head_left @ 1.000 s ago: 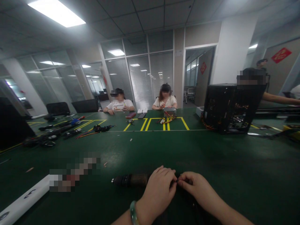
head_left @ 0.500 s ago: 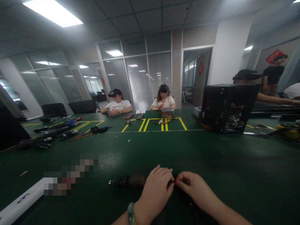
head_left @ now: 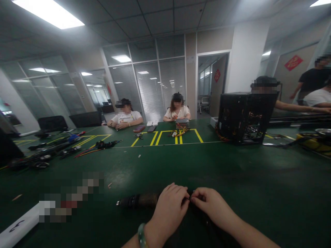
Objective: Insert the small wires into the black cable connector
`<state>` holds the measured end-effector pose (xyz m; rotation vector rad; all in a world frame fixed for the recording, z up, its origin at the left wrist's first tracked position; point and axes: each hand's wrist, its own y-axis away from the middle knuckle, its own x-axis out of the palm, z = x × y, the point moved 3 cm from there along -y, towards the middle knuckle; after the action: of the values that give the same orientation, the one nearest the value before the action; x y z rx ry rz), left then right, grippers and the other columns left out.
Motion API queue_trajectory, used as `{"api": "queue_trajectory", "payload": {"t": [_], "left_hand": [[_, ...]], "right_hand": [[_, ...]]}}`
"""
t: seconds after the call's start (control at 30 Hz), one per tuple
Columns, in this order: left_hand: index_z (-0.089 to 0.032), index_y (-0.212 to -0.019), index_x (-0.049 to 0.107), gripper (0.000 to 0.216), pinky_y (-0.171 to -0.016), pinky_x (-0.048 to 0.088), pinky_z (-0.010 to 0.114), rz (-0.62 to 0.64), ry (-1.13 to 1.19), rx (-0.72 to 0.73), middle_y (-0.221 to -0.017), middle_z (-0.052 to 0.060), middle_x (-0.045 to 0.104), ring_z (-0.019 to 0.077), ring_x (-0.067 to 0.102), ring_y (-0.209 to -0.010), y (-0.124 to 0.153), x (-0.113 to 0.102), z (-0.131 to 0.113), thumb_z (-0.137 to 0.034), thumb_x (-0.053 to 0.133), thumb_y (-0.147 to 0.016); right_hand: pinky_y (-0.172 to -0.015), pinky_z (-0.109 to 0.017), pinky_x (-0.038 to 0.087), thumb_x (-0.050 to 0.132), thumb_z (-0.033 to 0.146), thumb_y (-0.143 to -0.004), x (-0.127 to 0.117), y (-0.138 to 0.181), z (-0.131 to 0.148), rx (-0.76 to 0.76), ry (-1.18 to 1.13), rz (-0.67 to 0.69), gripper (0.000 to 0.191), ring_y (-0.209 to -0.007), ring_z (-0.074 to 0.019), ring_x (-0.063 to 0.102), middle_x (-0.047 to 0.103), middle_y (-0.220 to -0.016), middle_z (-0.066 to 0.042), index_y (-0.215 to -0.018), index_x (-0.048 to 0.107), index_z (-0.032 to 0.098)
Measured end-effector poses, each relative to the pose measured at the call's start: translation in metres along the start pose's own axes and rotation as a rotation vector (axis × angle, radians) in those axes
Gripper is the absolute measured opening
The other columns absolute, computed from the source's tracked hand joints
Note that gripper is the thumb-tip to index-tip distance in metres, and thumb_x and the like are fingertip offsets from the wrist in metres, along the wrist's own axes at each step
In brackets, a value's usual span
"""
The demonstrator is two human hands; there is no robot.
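Dark green table (head_left: 232, 179), matte, wide, running far ahead of both hands. Yellow tape lines (head_left: 178, 132) mark boxes on it well ahead of the hands. Office room with glass partition walls and blinds at the back, a tiled ceiling and lit ceiling panels (head_left: 49, 13). Two seated people (head_left: 150, 112) at the far edge, across from the hands. Black open-frame rack (head_left: 245, 117) ahead and right of the right hand, with a person behind it whose arm reaches right. Loose cables and black parts (head_left: 51, 151) far ahead-left of the left hand.

Writing: white strip (head_left: 18, 225) lies left of the left hand and carries a dark handwritten mark, not readable for sure; part of it is pixelated. Red diamond signs (head_left: 293, 62) on the far doors, characters too small to read.

Hands: left hand (head_left: 169, 210) curled palm-down over the right end of a dark cylinder (head_left: 139, 200), fingers bent and closed together, green bracelet (head_left: 141, 236) on the wrist. The cylinder lies flat on the table, sticking out left from under that hand. Right hand (head_left: 210, 206) also curled, its fingertips drawn together in a pinch on a small dark part (head_left: 191, 199) right where the two hands meet, touching the left fingertips. Cannot tell whether that part belongs to the cylinder. Both forearms enter from the bottom edge.
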<state>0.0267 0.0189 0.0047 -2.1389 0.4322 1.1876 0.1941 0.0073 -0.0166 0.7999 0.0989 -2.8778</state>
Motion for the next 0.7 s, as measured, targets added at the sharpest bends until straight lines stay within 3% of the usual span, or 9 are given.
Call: {"api": "queue_trajectory", "payload": {"t": [0.7], "left_hand": [[-0.024, -0.090, 0.059, 0.016, -0.110, 0.029, 0.047, -0.011, 0.027, 0.018, -0.112, -0.002, 0.063, 0.0184, 0.056, -0.108, 0.0015, -0.0006, 0.0000, -0.010, 0.061, -0.082]], "right_hand": [[-0.064, -0.022, 0.040, 0.058, 0.026, -0.084, -0.0009, -0.0020, -0.0005, -0.021, 0.047, -0.010, 0.012, -0.073, -0.0153, 0.060, 0.067, -0.077, 0.001, -0.079, 0.068, 0.021]]}}
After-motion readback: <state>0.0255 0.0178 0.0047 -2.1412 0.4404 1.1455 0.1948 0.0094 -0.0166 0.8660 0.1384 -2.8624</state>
